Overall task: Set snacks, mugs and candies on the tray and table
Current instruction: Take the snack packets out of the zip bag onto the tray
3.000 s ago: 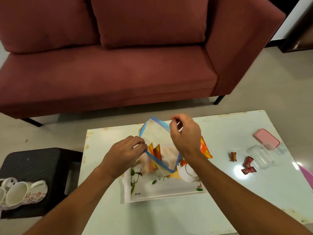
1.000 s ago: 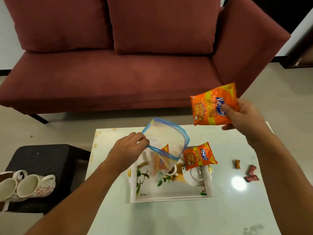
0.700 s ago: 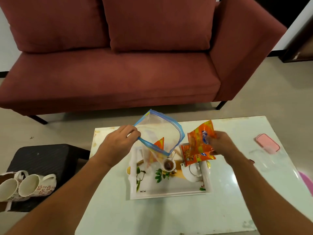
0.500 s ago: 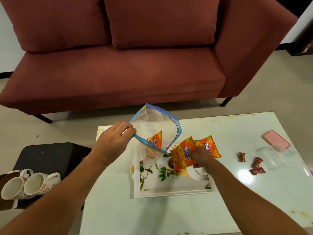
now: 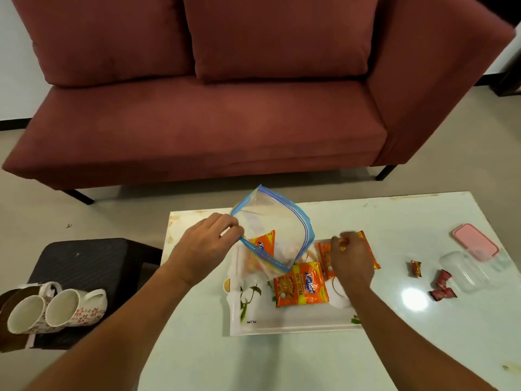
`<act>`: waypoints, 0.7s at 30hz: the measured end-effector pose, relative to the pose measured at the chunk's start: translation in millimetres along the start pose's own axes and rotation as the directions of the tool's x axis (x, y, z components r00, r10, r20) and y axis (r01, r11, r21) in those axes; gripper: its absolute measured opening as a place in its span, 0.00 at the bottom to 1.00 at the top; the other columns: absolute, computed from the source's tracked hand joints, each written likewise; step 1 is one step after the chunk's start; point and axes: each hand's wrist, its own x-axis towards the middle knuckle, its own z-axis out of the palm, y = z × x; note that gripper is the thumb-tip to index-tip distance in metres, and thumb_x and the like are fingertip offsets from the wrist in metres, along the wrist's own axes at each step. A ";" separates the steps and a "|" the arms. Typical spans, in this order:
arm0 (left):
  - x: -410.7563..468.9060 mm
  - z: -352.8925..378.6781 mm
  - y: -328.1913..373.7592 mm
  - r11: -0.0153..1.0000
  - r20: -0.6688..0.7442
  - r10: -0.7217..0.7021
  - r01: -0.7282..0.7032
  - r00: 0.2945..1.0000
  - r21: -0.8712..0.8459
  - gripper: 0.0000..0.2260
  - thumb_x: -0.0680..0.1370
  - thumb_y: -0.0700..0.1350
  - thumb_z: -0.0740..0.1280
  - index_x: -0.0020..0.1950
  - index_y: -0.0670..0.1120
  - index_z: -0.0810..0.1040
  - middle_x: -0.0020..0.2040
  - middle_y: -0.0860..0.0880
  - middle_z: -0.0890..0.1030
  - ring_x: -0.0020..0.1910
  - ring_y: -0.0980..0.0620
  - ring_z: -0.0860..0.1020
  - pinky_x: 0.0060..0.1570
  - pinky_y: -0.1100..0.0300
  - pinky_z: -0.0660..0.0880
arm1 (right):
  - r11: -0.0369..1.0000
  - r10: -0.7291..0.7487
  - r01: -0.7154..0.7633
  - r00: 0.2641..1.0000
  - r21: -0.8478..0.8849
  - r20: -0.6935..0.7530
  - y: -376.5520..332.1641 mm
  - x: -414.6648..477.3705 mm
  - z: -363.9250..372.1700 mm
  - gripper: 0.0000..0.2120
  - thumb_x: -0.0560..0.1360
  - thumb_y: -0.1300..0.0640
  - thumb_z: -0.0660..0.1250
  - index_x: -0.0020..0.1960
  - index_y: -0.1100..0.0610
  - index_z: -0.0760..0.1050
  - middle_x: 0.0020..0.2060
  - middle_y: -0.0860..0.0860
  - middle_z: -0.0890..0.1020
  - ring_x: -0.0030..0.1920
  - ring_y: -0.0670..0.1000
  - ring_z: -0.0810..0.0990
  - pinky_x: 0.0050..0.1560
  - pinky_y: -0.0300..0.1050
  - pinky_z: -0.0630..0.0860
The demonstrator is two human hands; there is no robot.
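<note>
Far on the left, two white mugs (image 5: pixel 60 307) with little red flowers lie on their sides on a dark stool (image 5: pixel 84 258), well apart from the tray (image 5: pixel 282 324). Next comes the white table (image 5: pixel 282 362), in front of a red sofa (image 5: pixel 197 122). The left hand (image 5: pixel 204 248) pinches the blue rim of a clear zip bag (image 5: pixel 282 224) and holds its mouth wide open above the tray. One orange snack packet (image 5: pixel 263 244) sits inside the bag. Under the bag is the white tray with green leaves painted on it. A second orange snack packet (image 5: pixel 300 287) lies flat on the tray, just under the bag's lower edge. To its right, the right hand (image 5: pixel 351 259) lies over a third orange packet (image 5: pixel 324 259) at the back of the tray; its fingers are bent and blurry, so I cannot tell if it grips the packet or only touches it. Further right, on the bare table, are a brown candy (image 5: pixel 415 268) and two red candies (image 5: pixel 443 278), near each other. Just beside them is a clear box (image 5: pixel 465 270), and a pink lid (image 5: pixel 475 241) rests at its far side
</note>
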 end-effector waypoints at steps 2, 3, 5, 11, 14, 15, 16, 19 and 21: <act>4.1 -1.0 2.9 1.000 0.005 0.026 -0.026 1.000 -0.012 0.11 0.72 0.40 0.78 0.51 0.42 0.81 0.50 0.42 0.82 0.44 0.44 0.81 0.36 0.53 0.80 | 0.957 -0.199 0.242 0.950 0.160 -0.242 -50.5 0.1 -33.7 0.08 0.81 0.55 0.65 0.54 0.57 0.80 0.44 0.50 0.84 0.44 0.53 0.83 0.43 0.39 0.73; 6.3 -1.9 4.5 0.999 0.004 0.036 -0.036 0.999 -0.018 0.12 0.71 0.41 0.79 0.51 0.42 0.81 0.50 0.42 0.82 0.44 0.44 0.81 0.36 0.53 0.80 | 0.910 -0.306 0.371 0.902 0.185 -0.304 -78.0 -2.7 -50.6 0.07 0.80 0.56 0.65 0.51 0.56 0.81 0.40 0.47 0.83 0.39 0.49 0.82 0.38 0.37 0.72; 10.5 -3.0 8.3 0.999 0.005 0.049 -0.049 0.999 -0.024 0.16 0.68 0.42 0.81 0.51 0.43 0.80 0.49 0.42 0.82 0.44 0.45 0.81 0.35 0.55 0.79 | 0.837 -0.450 0.511 0.846 0.196 -0.285 -125.1 -10.4 -74.6 0.08 0.79 0.55 0.64 0.44 0.53 0.81 0.33 0.43 0.81 0.32 0.45 0.79 0.31 0.33 0.70; 13.7 -2.4 15.8 0.998 -0.010 0.058 -0.058 0.998 -0.015 0.20 0.65 0.42 0.83 0.52 0.44 0.79 0.49 0.43 0.83 0.44 0.46 0.81 0.35 0.57 0.79 | 0.981 0.061 0.081 0.738 -0.178 0.673 -177.7 -14.7 -30.8 0.08 0.77 0.60 0.61 0.45 0.62 0.77 0.34 0.53 0.87 0.31 0.50 0.83 0.29 0.41 0.72; 11.5 1.7 18.6 0.998 -0.038 0.059 -0.059 0.998 -0.019 0.17 0.67 0.42 0.82 0.52 0.44 0.81 0.49 0.43 0.83 0.45 0.46 0.82 0.38 0.57 0.80 | 0.939 0.240 0.009 0.699 -0.344 0.674 -163.6 -9.6 14.7 0.06 0.79 0.58 0.64 0.46 0.60 0.74 0.33 0.55 0.81 0.33 0.51 0.80 0.36 0.43 0.74; 10.0 3.1 19.1 0.998 -0.041 0.056 -0.057 0.998 -0.024 0.17 0.68 0.43 0.81 0.52 0.44 0.81 0.50 0.43 0.83 0.45 0.46 0.82 0.39 0.57 0.80 | 0.920 0.282 0.004 0.687 -0.391 0.670 -156.5 -6.6 28.1 0.08 0.79 0.56 0.65 0.45 0.61 0.75 0.33 0.55 0.78 0.34 0.52 0.79 0.39 0.44 0.75; 8.4 4.3 19.7 0.998 -0.046 0.054 -0.055 0.997 -0.026 0.16 0.68 0.43 0.81 0.52 0.44 0.81 0.50 0.43 0.83 0.46 0.46 0.82 0.39 0.56 0.81 | 0.900 0.327 -0.004 0.665 -0.435 0.671 -149.7 -5.5 37.3 0.09 0.78 0.55 0.66 0.44 0.61 0.74 0.33 0.55 0.77 0.36 0.52 0.77 0.42 0.45 0.74; 0.9 7.7 18.3 0.998 -0.073 0.055 -0.057 0.996 -0.030 0.15 0.69 0.44 0.80 0.52 0.44 0.81 0.50 0.43 0.83 0.46 0.46 0.82 0.40 0.56 0.81 | 0.838 0.376 0.074 0.638 -0.540 0.672 -127.5 -3.0 63.3 0.14 0.79 0.53 0.65 0.37 0.59 0.73 0.33 0.54 0.74 0.34 0.52 0.73 0.44 0.47 0.71; -2.8 9.0 17.8 0.998 -0.074 0.056 -0.059 0.996 -0.033 0.16 0.69 0.46 0.80 0.52 0.45 0.81 0.50 0.43 0.84 0.47 0.46 0.82 0.39 0.57 0.81 | 0.828 0.380 0.078 0.648 -0.555 0.660 -108.7 -1.8 75.3 0.13 0.76 0.61 0.64 0.33 0.59 0.71 0.31 0.55 0.71 0.31 0.51 0.68 0.42 0.45 0.68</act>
